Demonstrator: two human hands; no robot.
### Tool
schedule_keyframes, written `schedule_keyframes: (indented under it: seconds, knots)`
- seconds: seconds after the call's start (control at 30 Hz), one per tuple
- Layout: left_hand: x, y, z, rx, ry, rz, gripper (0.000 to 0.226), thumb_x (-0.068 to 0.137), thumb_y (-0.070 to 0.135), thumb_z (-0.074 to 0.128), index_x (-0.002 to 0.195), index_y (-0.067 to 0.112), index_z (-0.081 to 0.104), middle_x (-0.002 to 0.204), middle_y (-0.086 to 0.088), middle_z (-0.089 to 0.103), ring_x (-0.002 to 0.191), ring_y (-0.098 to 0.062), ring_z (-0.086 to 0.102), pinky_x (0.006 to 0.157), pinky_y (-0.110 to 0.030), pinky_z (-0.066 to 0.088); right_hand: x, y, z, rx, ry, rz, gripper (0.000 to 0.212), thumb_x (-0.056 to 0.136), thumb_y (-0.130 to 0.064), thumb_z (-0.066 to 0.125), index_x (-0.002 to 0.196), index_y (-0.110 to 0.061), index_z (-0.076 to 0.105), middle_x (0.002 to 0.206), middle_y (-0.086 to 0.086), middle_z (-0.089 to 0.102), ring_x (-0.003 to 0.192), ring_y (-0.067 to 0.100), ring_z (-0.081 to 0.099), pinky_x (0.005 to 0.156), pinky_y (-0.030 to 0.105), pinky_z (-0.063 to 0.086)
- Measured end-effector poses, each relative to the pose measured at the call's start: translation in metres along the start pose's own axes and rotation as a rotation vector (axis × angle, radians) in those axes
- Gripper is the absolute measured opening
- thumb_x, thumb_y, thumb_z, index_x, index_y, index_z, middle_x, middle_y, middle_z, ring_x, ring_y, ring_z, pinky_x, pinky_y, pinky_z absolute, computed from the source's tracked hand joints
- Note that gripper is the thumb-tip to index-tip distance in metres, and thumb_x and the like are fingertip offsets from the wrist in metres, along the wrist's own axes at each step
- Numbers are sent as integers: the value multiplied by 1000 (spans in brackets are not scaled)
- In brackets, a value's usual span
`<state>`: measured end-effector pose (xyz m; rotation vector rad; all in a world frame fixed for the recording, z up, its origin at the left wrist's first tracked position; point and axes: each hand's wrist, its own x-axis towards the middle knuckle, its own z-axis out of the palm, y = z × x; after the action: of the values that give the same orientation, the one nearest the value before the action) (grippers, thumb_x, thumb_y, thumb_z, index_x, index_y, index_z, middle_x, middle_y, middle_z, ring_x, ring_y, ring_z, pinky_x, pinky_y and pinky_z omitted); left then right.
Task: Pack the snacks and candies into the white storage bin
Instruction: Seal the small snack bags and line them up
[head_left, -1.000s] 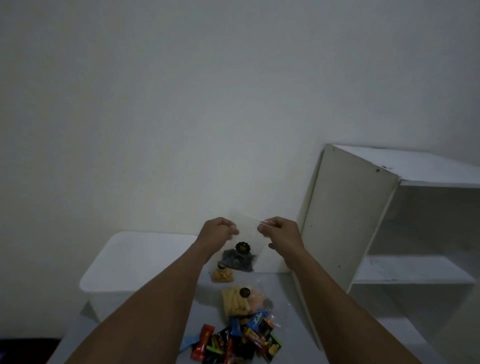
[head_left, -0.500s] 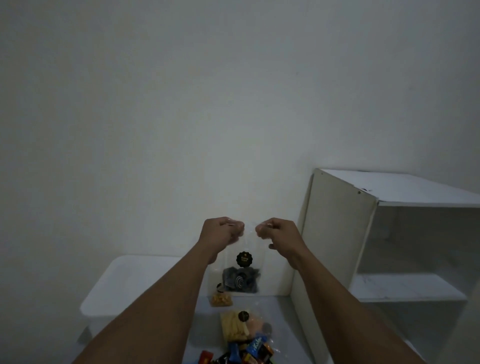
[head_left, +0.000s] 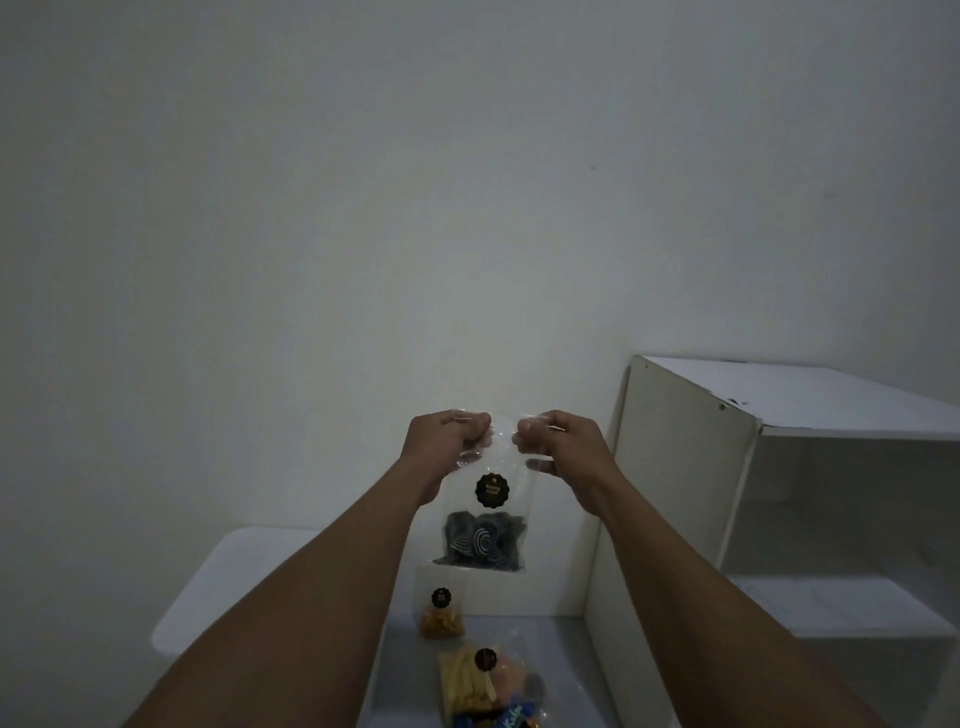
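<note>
Both hands are raised in front of the wall. The left hand (head_left: 448, 441) and right hand (head_left: 562, 448) each pinch a top corner of a clear snack bag (head_left: 485, 540) with curled fingers. The bag hangs upright between them, dark pieces settled at its bottom and a round black sticker (head_left: 492, 489) on its face. Compared with a second ago, the bag hangs higher, clear of the table, and the hands sit closer together on its top edge. It is held above the far part of the table (head_left: 550, 660), right of the white storage bin (head_left: 208, 587), not inside it. The bin stands at the table's left edge. On the table lie a small bag of orange snacks (head_left: 441, 618) and, nearer, a bag of yellow sticks (head_left: 465, 686) touching a blue wrapper (head_left: 511, 719). Less of that pile shows than before. A white shelf unit (head_left: 675, 483) stands along the table's right edge.
</note>
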<state>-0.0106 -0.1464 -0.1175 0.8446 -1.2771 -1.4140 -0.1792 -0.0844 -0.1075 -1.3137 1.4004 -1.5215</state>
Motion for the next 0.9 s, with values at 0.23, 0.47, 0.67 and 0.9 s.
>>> schedule_keyframes:
  seconds: [0.23,0.47,0.67,0.9]
  knots:
    - [11,11,-8,-51,6,-33,11,88,14,71,94,4,71,96,-10,74,88,-19,69,84,-35,59,15,-13,-4,-34,9,-51,10,87,-13,72,80,-9,66,85,10,77,78,16,71,78,35,53]
    - [21,21,-5,48,87,98,10,87,11,72,81,4,72,87,-8,73,90,-23,68,90,-38,57,26,-25,8,-189,-60,-100,10,85,-16,72,86,-7,73,89,7,76,80,14,68,73,31,51]
    - [23,21,-2,79,-6,72,16,85,21,76,89,6,73,89,-7,77,82,-18,68,83,-32,57,33,-24,9,-198,-48,-148,11,83,-13,75,88,-2,75,87,13,75,75,15,67,71,29,53]
    - [29,20,-8,66,40,77,27,83,16,77,97,-6,71,87,-14,75,74,-17,67,82,-32,59,33,-11,5,33,-55,-48,8,88,-10,70,84,-3,68,83,14,77,76,21,73,72,31,56]
